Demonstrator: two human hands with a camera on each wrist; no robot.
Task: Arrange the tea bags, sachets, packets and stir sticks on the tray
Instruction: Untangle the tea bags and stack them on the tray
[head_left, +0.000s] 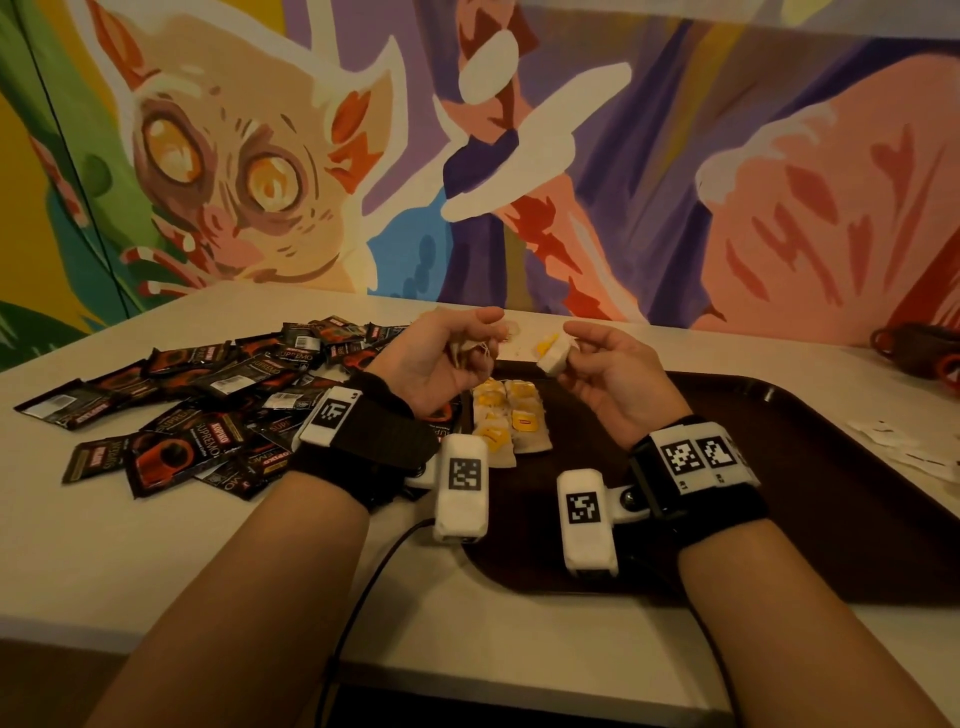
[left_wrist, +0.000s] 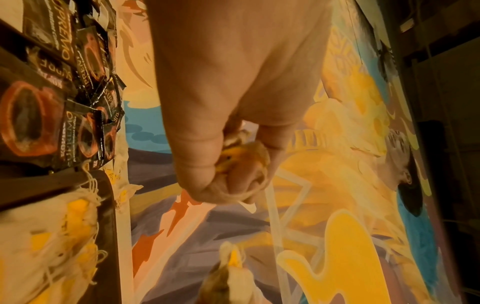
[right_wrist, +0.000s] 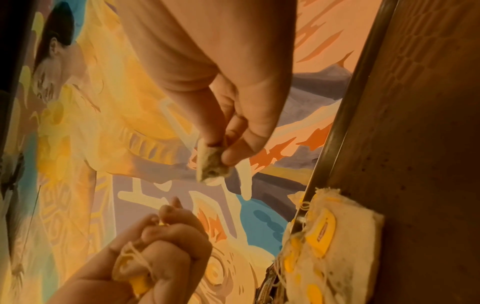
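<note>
Cream filter-paper tea bag (head_left: 551, 358), with its yellow tag at the upper end, is pinched between thumb and fingertips of the right hand (head_left: 610, 376), raised above the far edge of the dark brown plastic tray (head_left: 831, 519). The left hand (head_left: 441, 364), at 9 o'clock from the right and apart from it, is curled round a crumpled bundle of tea bags and white strings (left_wrist: 241, 156); strings loop over its fingers (right_wrist: 166, 253).

Below both hands, at 6 o'clock, a neat block of yellow-tagged tea bags (head_left: 511, 421) lies flat in the tray's near-left part, the bags touching one another. At 9 o'clock from the tray, a loose heap of black coffee sachets (head_left: 208, 410) covers the white table (head_left: 156, 561). White paper packets (head_left: 914, 452) lie at the tray's 3 o'clock edge. No stir sticks can be made out.

Risks, as judged:
- Strings in the left bundle may be tangled; drawing one bag free could drag others out and drop them.
- A trailing string may catch a tag in the laid block and pull the rows askew as the held bag is set down.
- A hard pinch or a tug on the string could tear the thin paper and spill leaf on the tray.
- The left wrist, lowered toward the tray, could brush the sachet heap and push sachets over the tray's edge.
</note>
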